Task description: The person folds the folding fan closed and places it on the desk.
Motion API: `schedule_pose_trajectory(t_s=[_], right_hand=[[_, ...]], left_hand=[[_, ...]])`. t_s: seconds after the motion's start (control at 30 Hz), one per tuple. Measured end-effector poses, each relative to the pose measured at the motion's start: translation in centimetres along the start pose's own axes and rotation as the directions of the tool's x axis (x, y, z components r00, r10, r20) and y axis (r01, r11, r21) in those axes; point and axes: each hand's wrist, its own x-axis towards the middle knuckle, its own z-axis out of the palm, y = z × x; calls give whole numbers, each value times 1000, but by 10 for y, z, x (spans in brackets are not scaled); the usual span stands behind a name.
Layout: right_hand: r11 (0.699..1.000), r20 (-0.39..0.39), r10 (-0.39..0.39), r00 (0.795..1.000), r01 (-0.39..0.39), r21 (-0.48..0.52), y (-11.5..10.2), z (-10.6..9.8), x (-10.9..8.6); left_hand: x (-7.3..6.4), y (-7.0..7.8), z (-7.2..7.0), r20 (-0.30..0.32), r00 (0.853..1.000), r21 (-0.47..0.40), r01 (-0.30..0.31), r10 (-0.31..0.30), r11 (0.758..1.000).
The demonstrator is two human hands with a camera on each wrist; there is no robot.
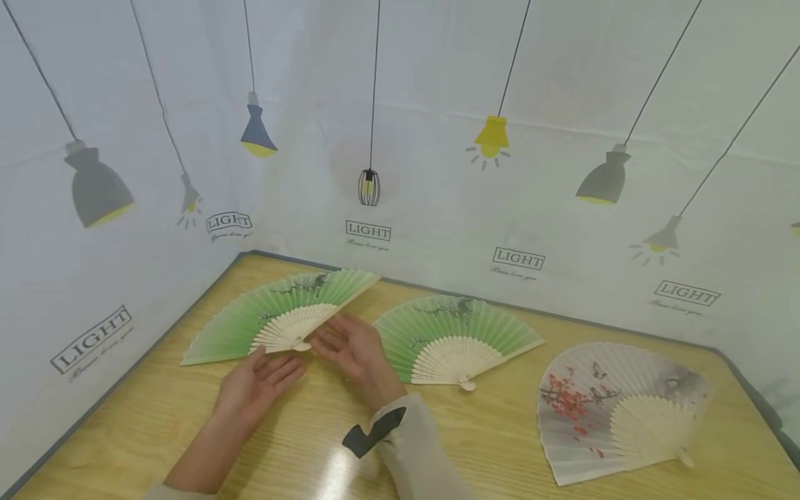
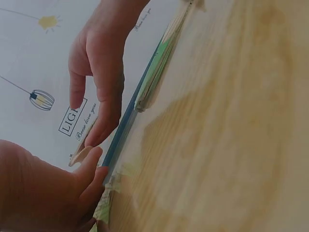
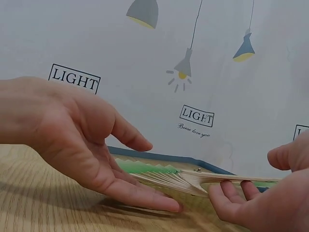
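Observation:
A green folding fan [image 1: 232,325] with a dark branch print lies spread at the back left of the table. At its lower edge is my left hand [image 1: 253,392], its fingers extended beneath the pale ribs [image 3: 161,181] and its thumb raised apart from them in the right wrist view. My right hand [image 1: 357,351] is by the fan's right edge. Its fingertips touch the outer rib from below, while its thumb stays off the fan. The pivot end tilts up between both hands, and the left wrist view hides most of the leaf.
Just right of my right hand, a second green fan [image 1: 462,347] lies spread. Farther right is a grey-white fan [image 1: 578,410] with red blossoms. A white curtain [image 1: 431,173] printed with lamps stands behind the wooden table [image 1: 300,434], along its dark edge.

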Motion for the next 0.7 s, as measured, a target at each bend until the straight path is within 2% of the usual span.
schedule_pose_trajectory(t_s=[0.13, 0.3, 0.37, 0.5, 0.53, 0.7], right_hand=[[1000, -1, 6, 1000, -6, -8, -4, 3, -1], [1000, -10, 15, 1000, -15, -1, -6, 4, -2], [1000, -15, 19, 1000, -19, 7, -5, 4, -2], [999, -34, 24, 999, -24, 24, -3, 3, -2], [999, -37, 25, 999, -24, 21, -3, 3, -2], [1000, -60, 27, 998, -27, -9, -3, 4, -3]], left_hand=[[6, 4, 3, -45, 999, -60, -29, 26, 998], [13, 6, 6, -142, 990, -127, -45, 26, 991], [16, 6, 6, -180, 983, -100, -66, 47, 993], [20, 3, 5, -230, 963, 26, -137, 139, 990], [20, 3, 4, -230, 959, 68, -154, 165, 986], [18, 2, 0, -233, 943, 167, -200, 235, 966]])
